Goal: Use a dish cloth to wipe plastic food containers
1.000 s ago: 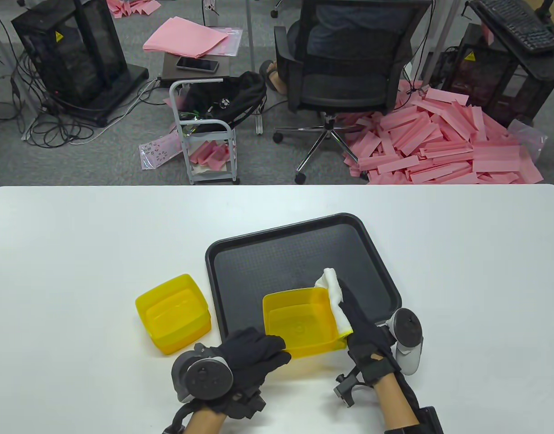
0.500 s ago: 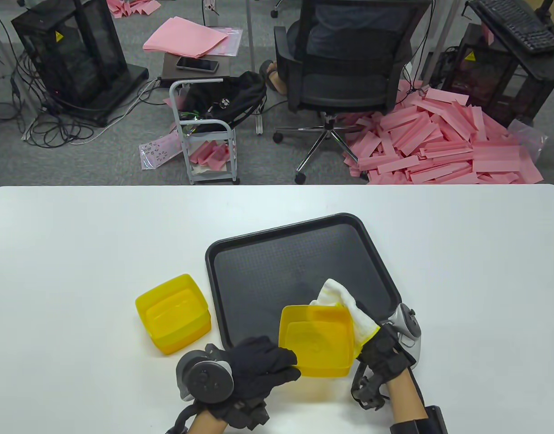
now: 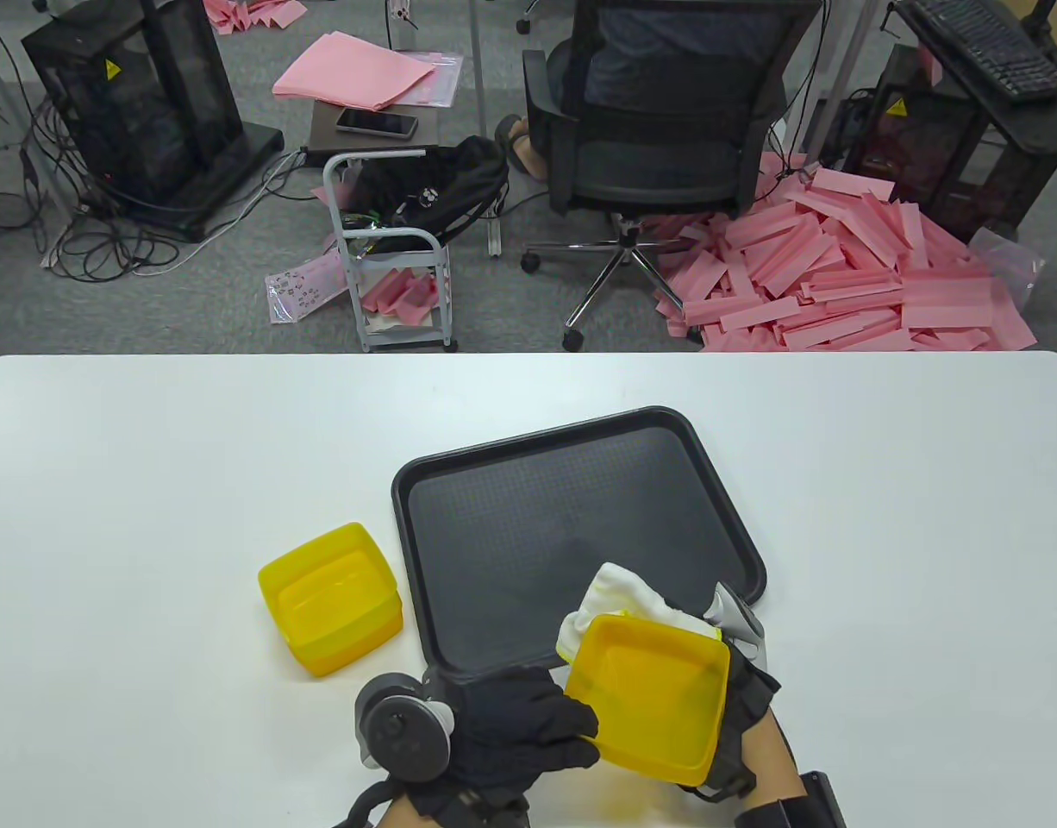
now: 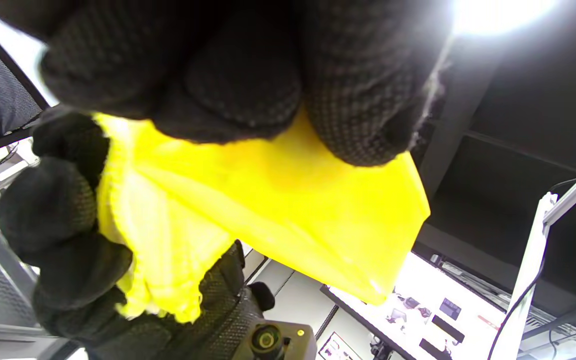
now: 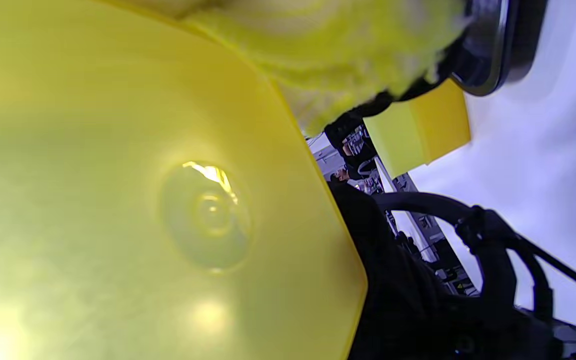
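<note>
Above the white table [image 3: 149, 483], left hand [image 3: 520, 724] grips the tilted yellow container [image 3: 649, 699]; right hand [image 3: 744, 690] beneath presses the dish cloth [image 3: 619, 595] against it; hard wiping could twist it free.

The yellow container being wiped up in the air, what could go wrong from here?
The left hand grips the container by one edge only, so wiping pressure could twist it loose. The cloth bunches behind it under the right hand, out of sight, so spots may get missed.

Grey carpet [image 3: 235, 310], black office chair [image 3: 666, 112], pink strips [image 3: 839, 276] heaped.
</note>
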`<state>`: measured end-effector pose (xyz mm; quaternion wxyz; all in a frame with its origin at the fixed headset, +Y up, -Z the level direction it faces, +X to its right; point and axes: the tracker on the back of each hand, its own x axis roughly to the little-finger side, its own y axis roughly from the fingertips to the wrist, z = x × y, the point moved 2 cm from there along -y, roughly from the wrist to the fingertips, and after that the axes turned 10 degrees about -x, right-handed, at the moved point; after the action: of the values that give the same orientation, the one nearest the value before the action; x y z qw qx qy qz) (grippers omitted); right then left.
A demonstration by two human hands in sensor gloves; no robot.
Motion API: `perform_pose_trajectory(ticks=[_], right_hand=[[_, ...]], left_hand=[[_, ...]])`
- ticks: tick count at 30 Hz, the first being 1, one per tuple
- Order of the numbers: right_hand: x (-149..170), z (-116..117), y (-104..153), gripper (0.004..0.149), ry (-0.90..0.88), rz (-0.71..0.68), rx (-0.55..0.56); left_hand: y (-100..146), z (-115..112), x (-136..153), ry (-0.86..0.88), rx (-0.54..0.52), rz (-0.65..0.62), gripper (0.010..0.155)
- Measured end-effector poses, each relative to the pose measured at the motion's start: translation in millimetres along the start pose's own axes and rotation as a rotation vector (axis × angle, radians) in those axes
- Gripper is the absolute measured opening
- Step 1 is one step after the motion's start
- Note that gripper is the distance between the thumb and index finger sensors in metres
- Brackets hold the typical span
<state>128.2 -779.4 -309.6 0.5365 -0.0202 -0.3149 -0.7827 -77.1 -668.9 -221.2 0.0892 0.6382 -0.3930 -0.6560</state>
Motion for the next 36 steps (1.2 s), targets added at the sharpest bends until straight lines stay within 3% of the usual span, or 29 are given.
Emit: perform_pose_trajectory(ticks=[10,14,18,24,31,36], right_hand=[[26.3,28.6,-26.8,0.075,-0.263,-0.032,-0.124],[28.4,38.0,-30.3,0.077,-0.289,-0.034,-0.087],[30.9,33.7,-29.9,0.072,-0.253,-0.020,-0.031],[32.3,25.8,-30.7,0.076,-0.220,-0.023,0.031],[32.2,17.7,-20.6,0.075,-0.212,-0.078,0.093],[22.6,8.6,-7.6,0.073,-0.148,-0.132,0.209]], left_hand=[[0.2,7.1,6.8,0.031,-0.073,0.014,0.040],[1.6,13.9,9.0,-0.020,-0.132,0.021,0.040],[2.8,21.4,13.9,-0.157,-0.177,0.054,0.041],[5.8,29.7,25.4,-0.269,-0.235,0.106,0.040],[9.0,34.8,41.1,-0.341,-0.231,0.176,0.040],[11.1,36.0,50.8,-0.350,-0.219,0.214,0.040]])
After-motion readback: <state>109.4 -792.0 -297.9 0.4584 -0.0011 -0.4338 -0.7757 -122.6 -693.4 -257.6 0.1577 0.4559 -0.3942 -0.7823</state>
